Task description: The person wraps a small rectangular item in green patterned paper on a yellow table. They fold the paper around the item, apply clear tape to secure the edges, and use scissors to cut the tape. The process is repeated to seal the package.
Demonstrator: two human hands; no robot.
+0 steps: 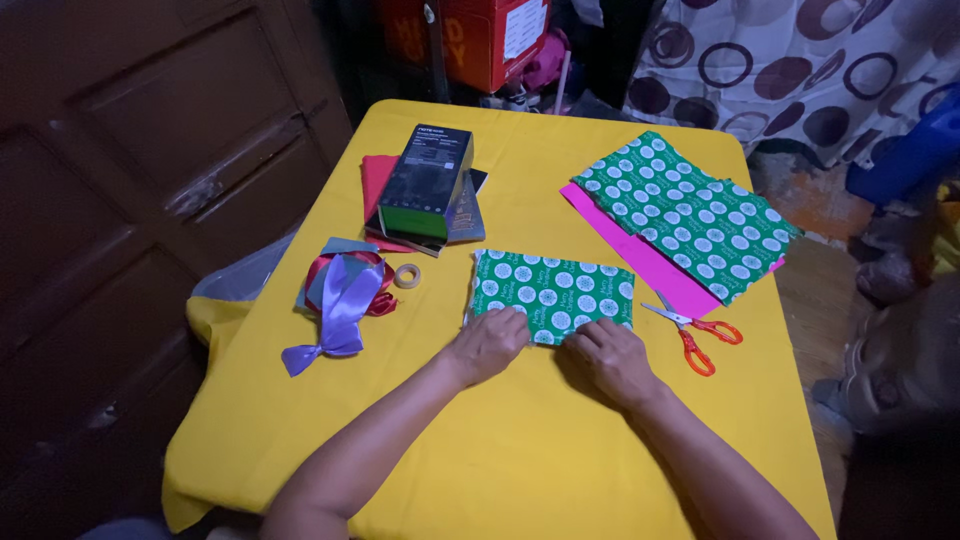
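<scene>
Dim room: dark wooden door [170, 150], perhaps a curtain [800, 60].

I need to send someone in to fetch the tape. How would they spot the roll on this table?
On the yellow table, look left of the green-wrapped parcel under both hands. The tape roll lies flat beside the purple ribbon bow: a small pale ring, the only round, hollow thing there.
</scene>
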